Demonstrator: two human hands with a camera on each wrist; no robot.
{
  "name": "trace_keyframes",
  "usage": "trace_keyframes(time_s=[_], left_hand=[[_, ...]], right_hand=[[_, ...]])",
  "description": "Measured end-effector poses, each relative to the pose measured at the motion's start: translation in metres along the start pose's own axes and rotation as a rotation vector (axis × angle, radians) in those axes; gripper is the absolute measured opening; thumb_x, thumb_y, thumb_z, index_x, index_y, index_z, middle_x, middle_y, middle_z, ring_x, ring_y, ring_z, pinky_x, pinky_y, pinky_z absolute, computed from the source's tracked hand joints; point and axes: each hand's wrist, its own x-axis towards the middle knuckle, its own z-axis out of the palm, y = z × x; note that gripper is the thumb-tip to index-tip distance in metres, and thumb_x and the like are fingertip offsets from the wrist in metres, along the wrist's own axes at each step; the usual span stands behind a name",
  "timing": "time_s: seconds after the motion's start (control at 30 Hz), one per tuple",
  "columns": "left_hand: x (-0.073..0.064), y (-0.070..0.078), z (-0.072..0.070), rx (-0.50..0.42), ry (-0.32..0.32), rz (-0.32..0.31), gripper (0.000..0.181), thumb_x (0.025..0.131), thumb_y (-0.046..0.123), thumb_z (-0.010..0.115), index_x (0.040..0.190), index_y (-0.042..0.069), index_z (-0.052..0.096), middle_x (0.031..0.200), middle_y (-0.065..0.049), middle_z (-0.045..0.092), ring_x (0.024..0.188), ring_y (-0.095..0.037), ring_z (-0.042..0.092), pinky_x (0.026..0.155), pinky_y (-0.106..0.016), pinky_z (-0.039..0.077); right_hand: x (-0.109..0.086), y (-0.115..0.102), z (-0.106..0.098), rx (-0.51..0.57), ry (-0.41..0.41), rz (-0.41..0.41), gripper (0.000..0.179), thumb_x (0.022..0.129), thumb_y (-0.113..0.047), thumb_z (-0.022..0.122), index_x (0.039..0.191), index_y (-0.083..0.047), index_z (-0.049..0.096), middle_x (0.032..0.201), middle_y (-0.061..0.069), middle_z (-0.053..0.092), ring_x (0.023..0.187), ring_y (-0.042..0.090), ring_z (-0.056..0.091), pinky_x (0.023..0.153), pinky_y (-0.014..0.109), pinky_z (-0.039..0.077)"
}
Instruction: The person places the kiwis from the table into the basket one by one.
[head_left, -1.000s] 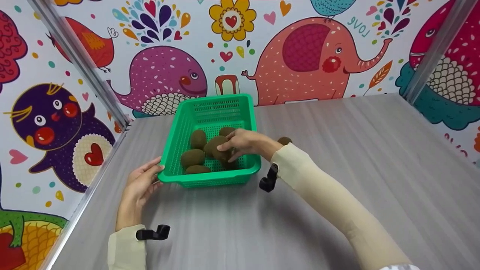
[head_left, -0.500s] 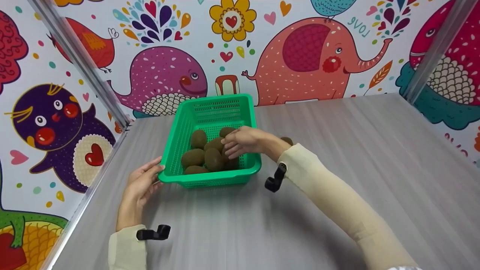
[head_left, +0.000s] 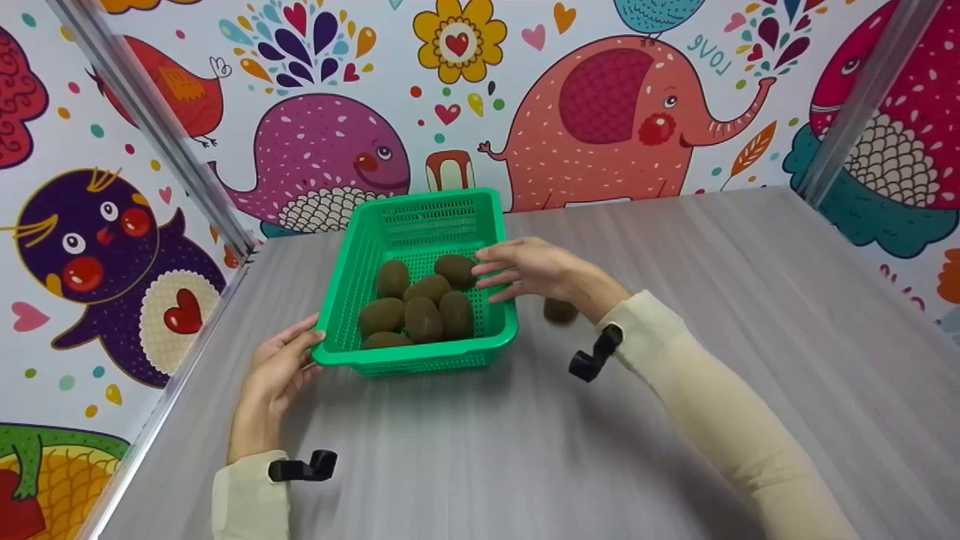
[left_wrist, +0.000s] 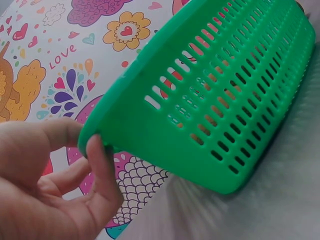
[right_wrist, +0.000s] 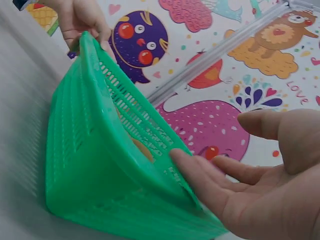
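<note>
A green plastic basket (head_left: 420, 352) with slotted walls stands on the table, and several brown kiwis (head_left: 424, 320) lie in its near half. My left hand (head_left: 277, 367) pinches the rim at the near left corner; in the left wrist view, the thumb and fingers of that hand (left_wrist: 60, 185) meet on the rim. Over the basket's right rim hovers my right hand (head_left: 536, 270), its fingers spread and holding nothing. The right wrist view shows this hand (right_wrist: 265, 175) beside the rim, fingers extended. Another kiwi (head_left: 560, 311) lies outside on the table, partly hidden by the right wrist.
The grey wood-grain table (head_left: 465, 450) runs up to printed walls (head_left: 592, 142) at the back and left. Metal posts (head_left: 150, 127) stand at the corners. Each wrist carries a black camera mount (head_left: 596, 352).
My right hand has let go of a kiwi in the basket's near right part and moved right, over the rim. The left hand keeps its hold on the corner.
</note>
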Motion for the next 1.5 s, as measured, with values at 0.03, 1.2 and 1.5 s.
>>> trace_keyframes(time_s=[0.03, 1.2, 1.5], left_hand=[[0.0, 0.0, 0.0, 0.0, -0.005, 0.003, 0.057, 0.102, 0.014, 0.054, 0.156, 0.01, 0.035, 0.088, 0.015, 0.067, 0.073, 0.0, 0.063, 0.067, -0.018, 0.054], [-0.003, 0.002, 0.002, 0.011, 0.016, 0.001, 0.056, 0.103, 0.016, 0.052, 0.156, 0.011, 0.037, 0.086, 0.015, 0.065, 0.073, 0.001, 0.061, 0.068, -0.017, 0.053], [-0.003, 0.001, 0.003, 0.013, 0.002, 0.004, 0.056, 0.103, 0.016, 0.053, 0.156, 0.012, 0.036, 0.087, 0.015, 0.064, 0.074, 0.0, 0.061, 0.069, -0.018, 0.054]], right_hand=[[-0.002, 0.001, -0.003, 0.002, 0.013, -0.011, 0.044, 0.105, -0.028, 0.053, 0.143, -0.006, 0.05, 0.143, 0.014, 0.056, 0.133, 0.031, 0.056, 0.106, 0.046, 0.051], [-0.04, 0.053, -0.077, 0.031, 0.3, -0.048, 0.056, 0.105, -0.034, 0.052, 0.15, -0.003, 0.04, 0.152, 0.021, 0.044, 0.138, 0.034, 0.049, 0.096, 0.03, 0.056], [-0.043, 0.067, -0.092, 0.063, 0.367, -0.04, 0.057, 0.105, -0.033, 0.052, 0.15, -0.001, 0.038, 0.156, 0.023, 0.039, 0.139, 0.034, 0.048, 0.095, 0.032, 0.057]])
